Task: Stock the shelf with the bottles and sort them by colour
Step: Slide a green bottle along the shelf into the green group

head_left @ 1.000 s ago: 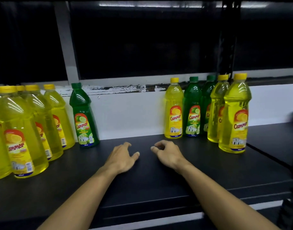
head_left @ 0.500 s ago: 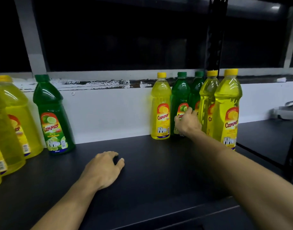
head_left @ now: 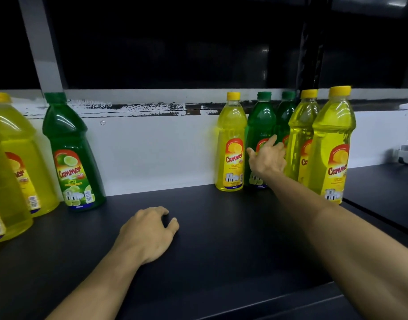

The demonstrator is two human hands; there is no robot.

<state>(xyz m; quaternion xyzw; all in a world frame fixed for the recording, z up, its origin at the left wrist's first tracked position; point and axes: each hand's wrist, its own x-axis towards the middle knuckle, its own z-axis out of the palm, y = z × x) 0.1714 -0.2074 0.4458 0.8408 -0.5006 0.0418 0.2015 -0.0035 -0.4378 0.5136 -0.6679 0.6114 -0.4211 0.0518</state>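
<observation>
On shelf [head_left: 221,250] | yellow bottles [head_left: 231,144] 6, green bottles [head_left: 71,155] 3 | right hand [head_left: 266,158] fingers spread on green | left hand [head_left: 147,232] resting, loose

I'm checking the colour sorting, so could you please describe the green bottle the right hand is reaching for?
The green bottle is clear plastic filled with green liquid, with a green screw cap and a red-and-yellow label, mostly hidden by the right hand. It stands upright at the shelf's back wall, between a yellow bottle and a second green bottle. The hand's fingers lie against its front.

Yellow bottles [head_left: 230,144] with yellow caps, green bottles [head_left: 71,153] with green caps, black shelf [head_left: 221,250], white wall [head_left: 152,153].
</observation>
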